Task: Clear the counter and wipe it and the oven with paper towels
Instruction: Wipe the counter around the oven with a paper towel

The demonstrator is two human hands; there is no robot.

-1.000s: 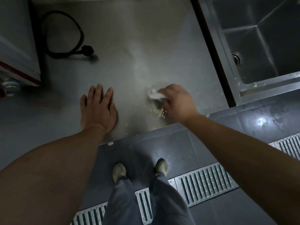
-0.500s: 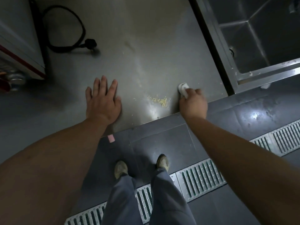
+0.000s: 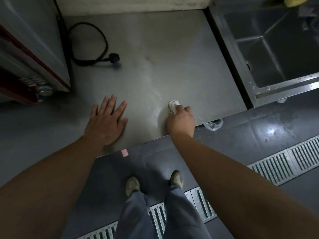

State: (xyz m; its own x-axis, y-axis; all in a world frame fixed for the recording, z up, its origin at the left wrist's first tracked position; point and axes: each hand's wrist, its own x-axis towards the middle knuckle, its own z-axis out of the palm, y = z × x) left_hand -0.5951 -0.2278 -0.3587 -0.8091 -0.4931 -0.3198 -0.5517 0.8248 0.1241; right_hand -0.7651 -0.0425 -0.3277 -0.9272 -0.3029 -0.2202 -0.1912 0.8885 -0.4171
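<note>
A steel counter (image 3: 155, 54) fills the middle of the head view. My right hand (image 3: 181, 121) grips a crumpled white paper towel (image 3: 173, 106) and holds it down on the counter near the front edge. A few yellowish crumbs (image 3: 168, 112) lie right under the towel's left side. My left hand (image 3: 107, 121) lies flat on the counter with fingers spread, to the left of the towel. The oven (image 3: 31, 54), steel with a red trim, stands at the left edge with a round knob (image 3: 44, 92) showing.
A black power cord with its plug (image 3: 113, 58) lies loose behind my left hand. A deep steel sink (image 3: 276, 54) sits to the right of the counter. A clear plastic bag (image 3: 214, 124) hangs below the counter's front edge. Dark floor tiles and a drain grate (image 3: 284, 163) lie below.
My right hand has swept the towel from the counter's right front edge leftwards onto the crumb pile, which is now mostly hidden under it. My left hand has stayed flat in place.
</note>
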